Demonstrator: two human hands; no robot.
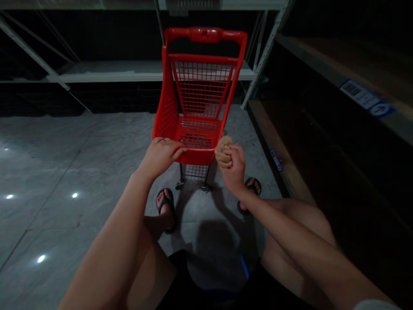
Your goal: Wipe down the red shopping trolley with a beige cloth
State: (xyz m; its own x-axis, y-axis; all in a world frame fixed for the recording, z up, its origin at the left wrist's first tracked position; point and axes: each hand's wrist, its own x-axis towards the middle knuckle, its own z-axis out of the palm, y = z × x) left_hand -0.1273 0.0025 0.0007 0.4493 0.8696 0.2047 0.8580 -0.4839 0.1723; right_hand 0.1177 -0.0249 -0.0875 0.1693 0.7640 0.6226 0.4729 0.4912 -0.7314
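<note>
A red plastic shopping cart [201, 157] with mesh walls stands upright in front of me, its low side facing me. My left hand [163, 156] grips its near left corner, with the thumb along the rim and the other fingers curled over the edge, partly hidden. In my right hand [235, 163] is a tan twisted bundle [223, 153] that looks like thick knotted rope or rolled cloth. My fingers close round it at the cart's near right corner. Whether the bundle touches the rim, I cannot tell.
White metal shelving [112, 71] stands behind the cart, with dark crates below. Close on my right runs a dark shelf unit with a blue-and-white label [366, 98]. My sandalled feet flank the cart's wheels [180, 185] on the grey floor [64, 172].
</note>
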